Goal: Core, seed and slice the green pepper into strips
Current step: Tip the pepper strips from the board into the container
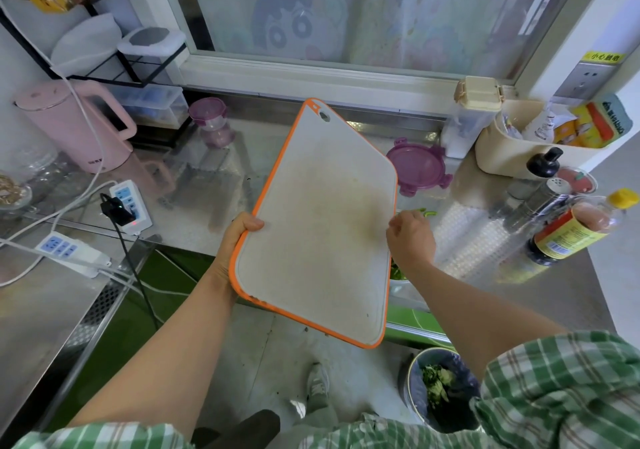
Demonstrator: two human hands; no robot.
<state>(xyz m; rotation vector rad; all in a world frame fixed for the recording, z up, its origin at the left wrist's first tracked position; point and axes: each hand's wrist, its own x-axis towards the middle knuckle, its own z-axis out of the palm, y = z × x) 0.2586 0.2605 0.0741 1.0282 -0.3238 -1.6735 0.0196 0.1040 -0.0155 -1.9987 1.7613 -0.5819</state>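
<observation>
A board [322,227] with an orange rim is held over the front edge of the worktop [207,185], turned slantwise, so that its corner with the hole is directed to the window and its near corner hangs over the floor. Its surface is bare and a little stained.

The left hand [235,237] is closed on the left edge of the board: the thumb is laid on top and the other fingers are passed underneath.

The right hand [410,237] is placed at the right edge of the board, its back upward and its fingers curled. It cannot be told whether the edge is gripped or only touched, because the fingertips are hidden.

Of the pepper [428,212] very little is seen – a small green piece just behind the right hand, near the front edge of the worktop. More greens [398,272] are seen under the right wrist, mostly covered by the board; it cannot be told if they are pepper.

A purple lid [417,166] is lying behind the board, toward the back edge. A pink kettle [69,126] is standing in the back left corner, and a power strip [130,206] lies near the left front edge. Bottles [571,230] are grouped at the right end. On the floor below – a bin [440,386] with green scraps inside.
</observation>
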